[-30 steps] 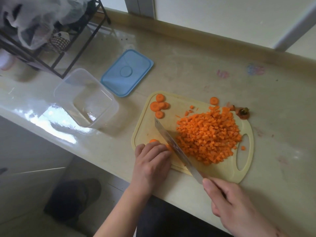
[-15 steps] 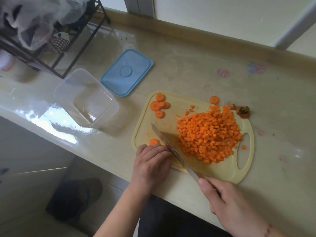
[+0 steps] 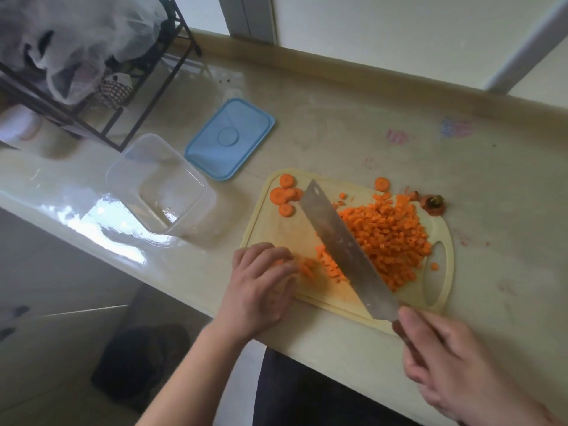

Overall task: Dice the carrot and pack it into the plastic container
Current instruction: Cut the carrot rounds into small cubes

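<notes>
Most of the diced carrot (image 3: 387, 238) lies heaped toward the cutting board's (image 3: 276, 219) right end; light, loose cubes (best scooped). Left hand (image 3: 261, 284) curls over small pieces; right hand (image 3: 455, 367) grips the knife (image 3: 341, 244). Plastic container (image 3: 159, 186) stands empty beside the board's left edge.

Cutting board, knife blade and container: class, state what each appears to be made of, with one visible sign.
Cutting board: probably plastic, pale yellow and matt, with a moulded handle slot.
Knife blade: looks like metal, likely steel; grey, dull sheen with marks.
Container: clear plastic, glossy; the counter shows through its walls.
</notes>
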Demonstrator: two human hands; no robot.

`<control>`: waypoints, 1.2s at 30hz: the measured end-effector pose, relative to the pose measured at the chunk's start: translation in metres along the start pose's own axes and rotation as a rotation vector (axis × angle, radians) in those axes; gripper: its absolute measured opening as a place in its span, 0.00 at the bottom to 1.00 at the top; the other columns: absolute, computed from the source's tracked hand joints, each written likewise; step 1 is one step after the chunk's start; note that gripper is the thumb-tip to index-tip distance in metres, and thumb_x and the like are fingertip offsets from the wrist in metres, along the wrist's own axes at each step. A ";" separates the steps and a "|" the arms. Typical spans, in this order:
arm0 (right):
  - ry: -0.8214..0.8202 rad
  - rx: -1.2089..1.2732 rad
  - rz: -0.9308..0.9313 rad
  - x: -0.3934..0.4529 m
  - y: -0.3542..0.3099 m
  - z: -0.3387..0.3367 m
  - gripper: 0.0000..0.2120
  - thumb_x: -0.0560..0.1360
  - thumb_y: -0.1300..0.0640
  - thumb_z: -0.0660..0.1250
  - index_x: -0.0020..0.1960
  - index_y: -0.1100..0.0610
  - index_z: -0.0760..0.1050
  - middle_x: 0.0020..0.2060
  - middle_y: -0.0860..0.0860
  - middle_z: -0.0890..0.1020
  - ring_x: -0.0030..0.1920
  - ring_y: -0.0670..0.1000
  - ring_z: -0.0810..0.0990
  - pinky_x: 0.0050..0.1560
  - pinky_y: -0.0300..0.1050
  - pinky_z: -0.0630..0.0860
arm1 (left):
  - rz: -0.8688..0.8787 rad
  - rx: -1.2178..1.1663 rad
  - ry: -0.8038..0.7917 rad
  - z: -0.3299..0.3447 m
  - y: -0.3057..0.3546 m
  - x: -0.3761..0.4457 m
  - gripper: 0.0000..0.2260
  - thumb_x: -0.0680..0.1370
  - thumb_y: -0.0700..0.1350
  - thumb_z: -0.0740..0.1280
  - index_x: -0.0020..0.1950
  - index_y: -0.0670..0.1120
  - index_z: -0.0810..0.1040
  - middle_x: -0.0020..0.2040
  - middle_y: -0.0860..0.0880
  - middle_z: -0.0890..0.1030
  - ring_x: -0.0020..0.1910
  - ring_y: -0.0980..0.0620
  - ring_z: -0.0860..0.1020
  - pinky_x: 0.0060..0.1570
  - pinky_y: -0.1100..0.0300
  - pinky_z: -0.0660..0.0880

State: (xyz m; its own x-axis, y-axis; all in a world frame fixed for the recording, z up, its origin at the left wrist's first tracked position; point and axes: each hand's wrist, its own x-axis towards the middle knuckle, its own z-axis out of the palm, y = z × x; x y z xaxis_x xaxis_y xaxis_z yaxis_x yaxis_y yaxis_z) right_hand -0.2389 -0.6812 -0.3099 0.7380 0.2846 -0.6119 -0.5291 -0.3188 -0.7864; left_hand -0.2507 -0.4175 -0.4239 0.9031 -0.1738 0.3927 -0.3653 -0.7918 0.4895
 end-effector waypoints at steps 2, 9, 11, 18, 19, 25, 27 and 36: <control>0.038 0.024 0.025 -0.001 0.002 -0.008 0.22 0.73 0.32 0.56 0.30 0.44 0.76 0.23 0.55 0.66 0.21 0.48 0.61 0.23 0.33 0.58 | 0.110 0.025 -0.195 -0.009 -0.010 0.016 0.10 0.79 0.42 0.70 0.60 0.49 0.82 0.61 0.49 0.81 0.57 0.46 0.78 0.53 0.49 0.71; -0.008 0.046 0.094 -0.009 0.010 -0.012 0.15 0.74 0.36 0.61 0.35 0.42 0.79 0.22 0.55 0.65 0.21 0.48 0.61 0.24 0.35 0.57 | 0.425 0.085 -0.459 -0.009 -0.029 0.042 0.09 0.81 0.42 0.69 0.59 0.50 0.84 0.65 0.48 0.81 0.58 0.45 0.79 0.50 0.49 0.71; -0.043 -0.005 0.084 -0.011 0.013 -0.013 0.27 0.59 0.22 0.62 0.37 0.45 0.78 0.22 0.54 0.66 0.22 0.49 0.61 0.23 0.35 0.58 | 0.413 0.078 -0.423 -0.008 -0.029 0.044 0.07 0.82 0.44 0.68 0.55 0.49 0.85 0.62 0.48 0.82 0.55 0.45 0.80 0.50 0.50 0.72; -0.058 -0.061 0.098 -0.014 0.013 -0.014 0.36 0.51 0.16 0.58 0.43 0.41 0.80 0.22 0.53 0.67 0.21 0.48 0.61 0.23 0.36 0.60 | 0.257 0.014 -0.340 -0.006 -0.021 0.048 0.08 0.81 0.45 0.67 0.53 0.47 0.85 0.57 0.49 0.83 0.52 0.47 0.79 0.50 0.51 0.72; -0.062 -0.069 0.101 -0.014 0.012 -0.015 0.36 0.51 0.16 0.58 0.44 0.41 0.80 0.22 0.53 0.67 0.21 0.48 0.61 0.23 0.36 0.59 | 0.245 0.014 -0.342 -0.006 -0.021 0.048 0.08 0.80 0.45 0.67 0.53 0.47 0.86 0.56 0.49 0.83 0.52 0.47 0.78 0.50 0.51 0.72; -0.021 -0.097 0.104 -0.013 0.011 -0.018 0.38 0.51 0.16 0.58 0.39 0.48 0.78 0.22 0.54 0.66 0.20 0.49 0.60 0.22 0.35 0.58 | 0.257 0.015 -0.368 -0.005 -0.028 0.048 0.08 0.79 0.44 0.67 0.51 0.48 0.87 0.48 0.49 0.82 0.49 0.47 0.77 0.48 0.50 0.71; -0.028 -0.104 0.120 -0.013 0.013 -0.019 0.41 0.52 0.16 0.58 0.39 0.53 0.75 0.22 0.54 0.66 0.20 0.49 0.60 0.22 0.35 0.58 | 0.264 0.015 -0.391 -0.006 -0.026 0.047 0.07 0.79 0.43 0.69 0.54 0.47 0.86 0.49 0.48 0.81 0.48 0.45 0.78 0.48 0.50 0.71; -0.048 -0.096 0.139 -0.015 0.011 -0.016 0.32 0.55 0.21 0.58 0.49 0.37 0.80 0.21 0.53 0.68 0.20 0.47 0.63 0.22 0.34 0.61 | 0.376 0.001 -0.534 -0.009 -0.027 0.056 0.12 0.82 0.41 0.63 0.60 0.40 0.83 0.60 0.43 0.82 0.52 0.43 0.81 0.50 0.50 0.77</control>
State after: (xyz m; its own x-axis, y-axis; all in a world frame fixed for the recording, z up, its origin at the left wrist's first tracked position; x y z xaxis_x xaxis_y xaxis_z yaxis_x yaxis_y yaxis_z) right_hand -0.2484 -0.7034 -0.3080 0.6387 0.2736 -0.7192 -0.5807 -0.4419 -0.6838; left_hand -0.1928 -0.4007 -0.4076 0.7020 -0.7057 0.0958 -0.6780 -0.6211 0.3932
